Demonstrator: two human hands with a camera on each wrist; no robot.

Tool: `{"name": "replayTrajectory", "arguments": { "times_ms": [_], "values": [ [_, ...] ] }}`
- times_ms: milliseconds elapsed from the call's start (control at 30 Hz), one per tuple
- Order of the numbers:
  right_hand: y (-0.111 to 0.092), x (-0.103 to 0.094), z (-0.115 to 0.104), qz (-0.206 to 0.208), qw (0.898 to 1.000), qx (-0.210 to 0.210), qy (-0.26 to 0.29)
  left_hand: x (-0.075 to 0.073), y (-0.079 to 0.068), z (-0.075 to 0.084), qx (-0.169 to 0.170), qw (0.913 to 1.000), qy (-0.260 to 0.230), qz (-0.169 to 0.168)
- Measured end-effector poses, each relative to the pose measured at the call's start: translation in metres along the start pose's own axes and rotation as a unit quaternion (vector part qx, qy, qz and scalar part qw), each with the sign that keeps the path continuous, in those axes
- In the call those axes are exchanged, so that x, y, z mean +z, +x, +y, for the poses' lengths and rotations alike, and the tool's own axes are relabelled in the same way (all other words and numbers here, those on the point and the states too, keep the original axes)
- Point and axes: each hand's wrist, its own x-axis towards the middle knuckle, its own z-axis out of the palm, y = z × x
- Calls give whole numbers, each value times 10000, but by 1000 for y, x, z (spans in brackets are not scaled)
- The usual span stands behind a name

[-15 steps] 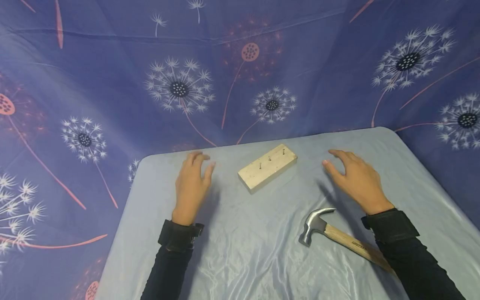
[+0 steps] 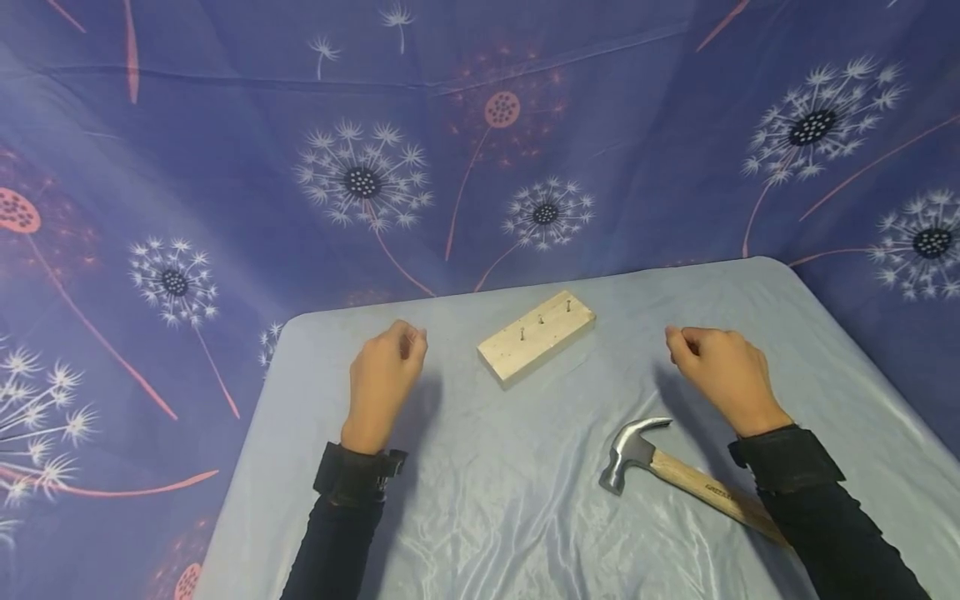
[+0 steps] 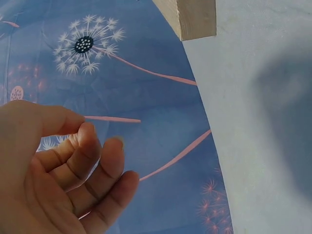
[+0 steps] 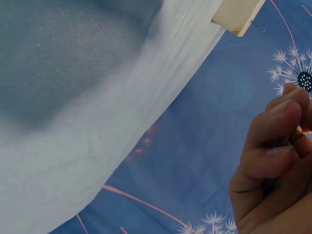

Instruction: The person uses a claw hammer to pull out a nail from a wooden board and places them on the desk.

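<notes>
Both hands are raised over the table, curled and holding nothing. My left hand (image 2: 382, 379) is to the left of a pale wooden block (image 2: 536, 337); in the left wrist view its thumb and index fingertips meet. Over on the block's other side is my right hand (image 2: 723, 375), its fingers folded in toward the palm. Three nails (image 2: 541, 319) stick up in a row from the top of the block. A claw hammer (image 2: 633, 454) with a wooden handle lies below the right hand, the handle's end hidden by the right forearm.
A shiny light-blue cloth covers the table (image 2: 480, 467). Directly behind the table's far edge hangs a blue curtain (image 2: 637, 167) printed with dandelions. Black bands (image 2: 787, 458) circle both wrists.
Both hands have gone from spread, relaxed fingers to curled ones. The right hand is a little lower and farther right in view. The block and hammer lie as before.
</notes>
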Motion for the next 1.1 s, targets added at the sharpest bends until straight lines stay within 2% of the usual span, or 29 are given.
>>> {"name": "replayTrajectory", "arguments": {
  "times_ms": [233, 467, 600, 733, 900, 1100],
  "values": [
    [-14, -3, 4, -117, 9999, 101, -49, 7, 0, 5, -73, 9996, 98, -268],
    [-42, -8, 9, -408, 9990, 199, 3, 15, 0, 8, -73, 9992, 22, -380],
    [-61, -10, 13, -575, 9981, 236, -30, 24, -1, 9, -78, 9983, 4, -583],
    [-76, -7, 15, -1117, 9929, 414, -3, 33, -3, 9, -151, 9959, 3, -894],
    [-91, -4, 20, -1935, 9788, 676, -52, 45, -2, 13, -227, 9899, -88, -1396],
    [-108, -7, 23, -2227, 9727, 599, -268, 67, 1, 25, -173, 9767, -171, -2134]
  ]
}}
